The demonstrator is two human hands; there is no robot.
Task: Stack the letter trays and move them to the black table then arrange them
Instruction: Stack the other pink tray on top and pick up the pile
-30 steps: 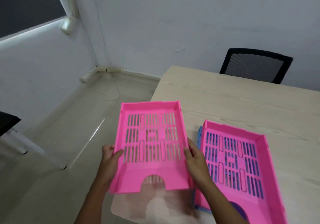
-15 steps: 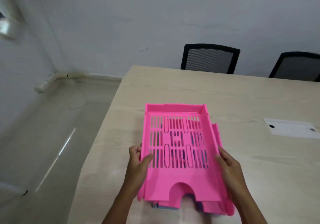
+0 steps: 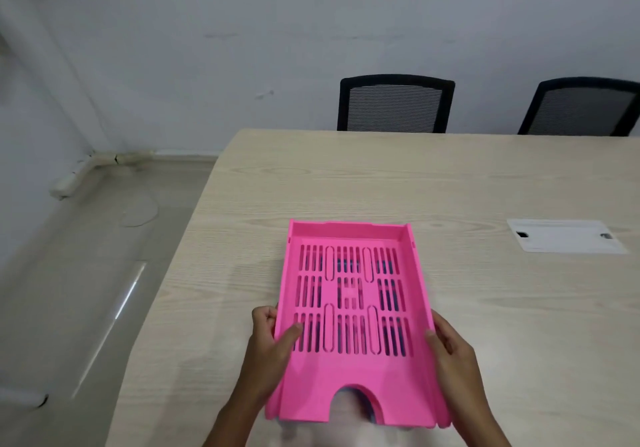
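A pink slotted letter tray (image 3: 353, 374) lies near the front edge of the light wooden table (image 3: 450, 187). It sits squarely over the other trays, and a darker blue one shows through its slots and at the front notch. My left hand (image 3: 273, 346) grips the tray's left side wall, thumb on the slotted floor. My right hand (image 3: 450, 349) grips the right side wall. The lower trays are almost wholly hidden beneath it.
Two black mesh chairs (image 3: 394, 103) (image 3: 581, 107) stand behind the table's far edge, against a pale wall. A white cable hatch (image 3: 564, 235) is set into the tabletop at the right. Bare floor (image 3: 86, 290) lies to the left of the table.
I have carried the pink tray from beyond the table's left edge rightward and brought it down over the other pink tray, so it now covers that stack. Both hands kept their grip.
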